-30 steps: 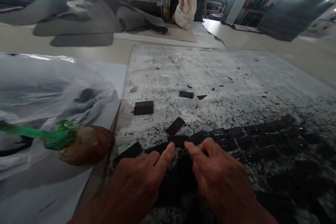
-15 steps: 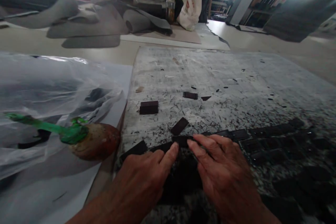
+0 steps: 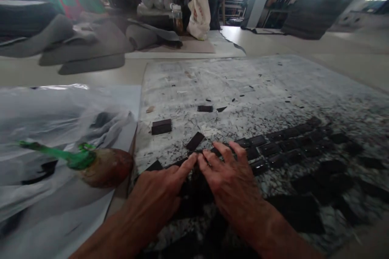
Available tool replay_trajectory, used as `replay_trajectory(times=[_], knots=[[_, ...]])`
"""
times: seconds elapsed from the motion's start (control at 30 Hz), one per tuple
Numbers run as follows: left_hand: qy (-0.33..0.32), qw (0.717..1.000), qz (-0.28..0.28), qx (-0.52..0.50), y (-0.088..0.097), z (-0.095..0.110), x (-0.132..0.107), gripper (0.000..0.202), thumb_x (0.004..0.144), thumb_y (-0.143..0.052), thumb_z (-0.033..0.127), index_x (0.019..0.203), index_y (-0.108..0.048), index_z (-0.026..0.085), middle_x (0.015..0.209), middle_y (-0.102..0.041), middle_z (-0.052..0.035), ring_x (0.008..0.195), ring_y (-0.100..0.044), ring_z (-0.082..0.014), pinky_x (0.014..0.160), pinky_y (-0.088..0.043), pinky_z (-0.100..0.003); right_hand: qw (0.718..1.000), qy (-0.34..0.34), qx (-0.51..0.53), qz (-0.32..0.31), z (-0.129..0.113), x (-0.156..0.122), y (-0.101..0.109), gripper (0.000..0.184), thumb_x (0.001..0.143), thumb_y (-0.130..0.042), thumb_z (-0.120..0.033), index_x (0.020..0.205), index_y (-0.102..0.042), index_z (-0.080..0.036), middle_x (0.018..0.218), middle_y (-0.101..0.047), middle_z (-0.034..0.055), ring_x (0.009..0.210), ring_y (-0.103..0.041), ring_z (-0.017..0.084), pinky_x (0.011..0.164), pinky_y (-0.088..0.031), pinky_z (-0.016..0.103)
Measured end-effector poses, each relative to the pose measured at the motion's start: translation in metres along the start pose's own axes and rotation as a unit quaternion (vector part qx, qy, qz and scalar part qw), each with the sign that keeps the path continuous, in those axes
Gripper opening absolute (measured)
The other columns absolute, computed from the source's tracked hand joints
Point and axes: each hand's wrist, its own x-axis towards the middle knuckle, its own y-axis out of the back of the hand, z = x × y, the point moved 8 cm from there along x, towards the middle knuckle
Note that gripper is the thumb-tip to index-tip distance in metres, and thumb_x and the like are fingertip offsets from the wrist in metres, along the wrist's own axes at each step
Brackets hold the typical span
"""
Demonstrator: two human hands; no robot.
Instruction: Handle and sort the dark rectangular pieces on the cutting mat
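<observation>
My left hand [image 3: 159, 190] is curled, its index finger stretched along a small black strip-like piece and its thumb hidden underneath. Beside it, my right hand [image 3: 231, 180] is bent over the same piece, and its index fingertip nearly meets the left one. Most of the piece is covered by my fingers, so its exact shape cannot be made out. A dark rectangular piece [image 3: 195, 141] lies just beyond the fingertips. Farther left sits another brown-black block [image 3: 161, 126]. To the right, black rectangular pieces [image 3: 292, 144] lie in rows.
The worn white board [image 3: 170, 77] is strewn with dark scraps. On the left, clear plastic sheeting [image 3: 60, 109] lies under a rounded brown object [image 3: 107, 168] with a green stem. Larger black pieces [image 3: 293, 210] lie at right. A white bag [image 3: 199, 16] and jar [image 3: 177, 18] stand behind.
The view has swung to the right, so the board's things appear farther left. My right hand has come closer to my left, narrowing the gap between the index fingertips.
</observation>
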Motion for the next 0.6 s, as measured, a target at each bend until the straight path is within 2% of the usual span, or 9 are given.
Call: replay_trajectory(times=[0.13, 0.27, 0.47, 0.6], knots=[[0.006, 0.999, 0.0, 0.037, 0.006, 0.006, -0.001, 0.081, 0.065, -0.038, -0.003, 0.141, -0.03, 0.023, 0.105, -0.069, -0.0073, 0.085, -0.068, -0.0244, 0.07, -0.053, -0.033, 0.999, -0.012, 0.023, -0.029, 0.001, 0.0, -0.002, 0.032, 0.086, -0.049, -0.013, 0.116, -0.06, -0.014, 0.112, -0.066, 0.0054, 0.113, -0.046, 0.026, 0.1, -0.022, 0.047], [0.013, 0.999, 0.015, 0.035, 0.012, 0.007, -0.004, 0.073, 0.069, -0.042, 0.002, 0.139, -0.035, 0.02, 0.11, -0.067, -0.0103, 0.092, -0.066, -0.0258, 0.074, -0.052, -0.035, 0.998, -0.006, 0.037, -0.056, 0.0, 0.0, -0.003, 0.034, 0.087, -0.046, -0.012, 0.119, -0.057, -0.012, 0.114, -0.065, 0.0083, 0.116, -0.044, 0.026, 0.102, -0.021, 0.048], [0.028, 0.995, 0.094, -0.037, 0.028, 0.004, -0.004, 0.056, 0.07, -0.046, 0.007, 0.123, -0.051, 0.023, 0.096, -0.071, -0.0067, 0.09, -0.066, -0.0232, 0.078, -0.047, -0.031, 0.995, -0.036, 0.075, -0.058, 0.01, 0.002, -0.002, 0.029, 0.089, -0.043, -0.014, 0.111, -0.062, -0.018, 0.111, -0.066, 0.0069, 0.119, -0.043, 0.025, 0.1, -0.025, 0.045], [0.031, 0.988, 0.124, -0.083, 0.033, 0.003, -0.003, 0.05, 0.068, -0.046, 0.008, 0.116, -0.056, 0.023, 0.093, -0.071, -0.0061, 0.088, -0.066, -0.0245, 0.075, -0.046, -0.032, 0.993, -0.043, 0.103, -0.033, 0.017, 0.002, 0.004, 0.027, 0.087, -0.045, -0.011, 0.102, -0.067, -0.019, 0.112, -0.066, 0.004, 0.121, -0.041, 0.026, 0.101, -0.025, 0.045]])
